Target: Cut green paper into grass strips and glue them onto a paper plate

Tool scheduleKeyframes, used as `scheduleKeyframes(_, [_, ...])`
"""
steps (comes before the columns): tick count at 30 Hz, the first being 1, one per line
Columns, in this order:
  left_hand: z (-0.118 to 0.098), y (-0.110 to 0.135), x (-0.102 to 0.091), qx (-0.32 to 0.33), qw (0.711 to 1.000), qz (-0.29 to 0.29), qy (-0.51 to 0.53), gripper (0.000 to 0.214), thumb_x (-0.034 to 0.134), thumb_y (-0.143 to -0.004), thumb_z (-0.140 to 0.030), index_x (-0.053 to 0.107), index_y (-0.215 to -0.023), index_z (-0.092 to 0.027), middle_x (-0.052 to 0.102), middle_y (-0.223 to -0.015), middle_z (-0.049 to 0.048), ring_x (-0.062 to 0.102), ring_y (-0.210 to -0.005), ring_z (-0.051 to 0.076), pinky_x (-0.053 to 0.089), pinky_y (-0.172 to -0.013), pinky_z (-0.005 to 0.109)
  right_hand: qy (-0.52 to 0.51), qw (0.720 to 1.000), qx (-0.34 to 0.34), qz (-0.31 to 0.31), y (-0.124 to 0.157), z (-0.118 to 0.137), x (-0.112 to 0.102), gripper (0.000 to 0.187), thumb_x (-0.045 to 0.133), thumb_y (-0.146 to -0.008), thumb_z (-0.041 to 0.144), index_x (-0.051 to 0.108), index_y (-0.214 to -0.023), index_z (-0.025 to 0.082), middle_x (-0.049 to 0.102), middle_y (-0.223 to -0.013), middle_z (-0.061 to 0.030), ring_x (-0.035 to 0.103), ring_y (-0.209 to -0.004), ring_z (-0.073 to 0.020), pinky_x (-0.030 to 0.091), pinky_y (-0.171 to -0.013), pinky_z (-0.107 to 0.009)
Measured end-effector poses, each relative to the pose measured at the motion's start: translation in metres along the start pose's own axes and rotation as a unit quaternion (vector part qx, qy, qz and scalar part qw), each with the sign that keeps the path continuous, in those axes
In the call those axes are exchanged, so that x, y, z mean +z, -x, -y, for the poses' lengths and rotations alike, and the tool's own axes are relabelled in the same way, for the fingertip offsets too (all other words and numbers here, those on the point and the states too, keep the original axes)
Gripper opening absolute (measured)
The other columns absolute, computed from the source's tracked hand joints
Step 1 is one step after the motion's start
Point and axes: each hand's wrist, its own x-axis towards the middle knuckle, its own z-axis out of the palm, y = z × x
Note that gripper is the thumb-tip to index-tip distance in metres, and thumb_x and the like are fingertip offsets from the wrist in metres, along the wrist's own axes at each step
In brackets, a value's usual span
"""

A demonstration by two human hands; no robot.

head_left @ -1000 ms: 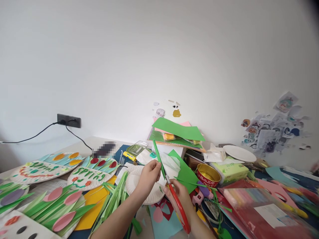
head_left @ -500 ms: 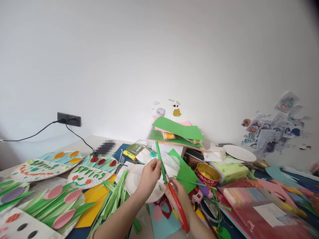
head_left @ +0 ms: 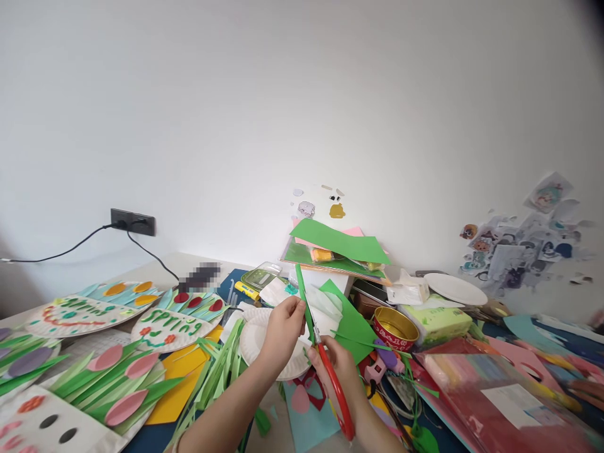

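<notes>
Evidently this piece is only partway along. My left fingers are closed in a pinch on a narrow green strip, which slants upward above the middle of the tabletop, its top end free. My right fingers are curled round the red-handled scissors, whose blades point up along the lower part of the strip, just beside my pinch. I can't tell how wide the blades stand or how much edge has been trimmed, so I'd judge this cut unfinished.

Over to my left, plenty looks done: two white plates lettered "Spring" carry bright paper flowers along their far edges, and a nearer plate has pink petals over green leaves. A loose bunch of green strips lies beside my left forearm, apparently cut but attached to nothing that I can see.

By contrast, the paper plate beneath my fingers shows neither lettering nor petals on its visible part; my arm hides some of it. Behind my right fingers lies a green sheet, a large piece, so some green paper seems left over for cutting.
</notes>
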Motion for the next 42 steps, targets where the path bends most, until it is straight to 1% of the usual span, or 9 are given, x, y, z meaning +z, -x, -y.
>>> scheduleKeyframes(5, [0.003, -0.001, -0.001, 0.012, 0.999, -0.036, -0.028, 0.028, 0.04, -0.077, -0.038, 0.031, -0.055, -0.024, 0.032, -0.043, -0.0089, 0.034, -0.043, 0.011, 0.026, -0.046, 0.022, 0.008, 1.0, 0.001, 0.016, -0.001, -0.001, 0.0, 0.033, 0.053, -0.08, 0.051, 0.05, -0.075, 0.018, 0.032, -0.05, 0.0087, 0.027, -0.044, -0.0079, 0.019, -0.041, -0.021])
scheduleKeyframes(12, [0.005, 0.006, 0.008, 0.012, 0.999, -0.018, -0.025, 0.03, 0.041, -0.077, -0.039, 0.029, -0.054, -0.024, 0.031, -0.044, -0.0087, 0.034, -0.043, 0.011, 0.027, -0.046, 0.022, -0.067, 0.996, 0.029, 0.043, 0.001, -0.002, -0.002, 0.038, 0.049, -0.081, 0.057, 0.045, -0.083, 0.02, 0.027, -0.043, 0.0136, 0.025, -0.034, -0.0061, 0.02, -0.037, -0.019])
scheduleKeyframes(18, [0.004, 0.007, 0.01, -0.002, 1.0, -0.006, -0.014, 0.03, 0.041, -0.077, -0.041, 0.032, -0.054, -0.023, 0.034, -0.042, -0.0084, 0.037, -0.042, 0.011, 0.029, -0.046, 0.022, -0.064, 0.997, 0.019, 0.027, 0.002, -0.002, 0.0, 0.036, 0.047, -0.083, 0.056, 0.044, -0.079, 0.02, 0.032, -0.043, 0.0123, 0.028, -0.033, -0.0061, 0.021, -0.037, -0.02])
scheduleKeyframes(22, [0.003, 0.006, 0.01, -0.006, 1.0, -0.01, -0.003, 0.031, 0.041, -0.077, -0.043, 0.033, -0.055, -0.023, 0.035, -0.041, -0.0083, 0.037, -0.041, 0.011, 0.029, -0.045, 0.022, -0.057, 0.998, 0.023, 0.021, 0.0, -0.007, 0.003, 0.037, 0.05, -0.081, 0.056, 0.046, -0.079, 0.02, 0.029, -0.039, 0.0126, 0.025, -0.032, -0.0058, 0.016, -0.035, -0.02])
scheduleKeyframes(26, [0.005, 0.005, 0.01, -0.042, 0.999, 0.001, 0.026, 0.03, 0.041, -0.075, -0.044, 0.032, -0.055, -0.024, 0.034, -0.041, -0.0088, 0.036, -0.039, 0.01, 0.029, -0.043, 0.022, -0.051, 0.998, 0.036, 0.0, -0.005, -0.014, 0.008, 0.035, 0.057, -0.077, 0.054, 0.047, -0.076, 0.02, 0.03, -0.04, 0.0116, 0.024, -0.033, -0.0056, 0.013, -0.037, -0.02])
scheduleKeyframes(29, [0.008, 0.004, 0.01, -0.035, 0.999, -0.018, 0.01, 0.03, 0.04, -0.077, -0.044, 0.032, -0.056, -0.024, 0.033, -0.043, -0.0086, 0.037, -0.041, 0.011, 0.029, -0.044, 0.022, -0.042, 0.999, 0.034, 0.004, -0.005, -0.019, 0.009, 0.035, 0.059, -0.075, 0.054, 0.048, -0.074, 0.02, 0.03, -0.043, 0.0109, 0.026, -0.034, -0.006, 0.015, -0.036, -0.02])
scheduleKeyframes(33, [0.011, 0.001, 0.007, 0.011, 0.996, -0.069, -0.062, 0.027, 0.038, -0.079, -0.038, 0.032, -0.057, -0.023, 0.034, -0.05, -0.0073, 0.037, -0.048, 0.012, 0.03, -0.048, 0.023, -0.043, 0.999, 0.024, 0.007, -0.001, -0.018, 0.01, 0.038, 0.056, -0.075, 0.057, 0.048, -0.073, 0.02, 0.028, -0.043, 0.0106, 0.026, -0.035, -0.0067, 0.016, -0.036, -0.02])
scheduleKeyframes(39, [0.015, 0.003, 0.01, 0.014, 0.994, -0.062, -0.089, 0.025, 0.038, -0.077, -0.036, 0.032, -0.056, -0.023, 0.034, -0.051, -0.0064, 0.037, -0.051, 0.013, 0.028, -0.049, 0.023, -0.093, 0.993, 0.056, 0.054, 0.001, -0.013, 0.007, 0.042, 0.046, -0.079, 0.062, 0.043, -0.077, 0.021, 0.034, -0.047, 0.0107, 0.028, -0.032, -0.0059, 0.023, -0.033, -0.019])
scheduleKeyframes(42, [0.014, 0.005, 0.012, 0.012, 0.994, -0.061, -0.085, 0.026, 0.038, -0.076, -0.037, 0.032, -0.055, -0.023, 0.033, -0.052, -0.0065, 0.036, -0.051, 0.013, 0.028, -0.049, 0.023, -0.117, 0.99, 0.055, 0.057, 0.001, -0.012, 0.006, 0.04, 0.045, -0.082, 0.06, 0.041, -0.079, 0.021, 0.034, -0.048, 0.0108, 0.03, -0.034, -0.0061, 0.026, -0.035, -0.019])
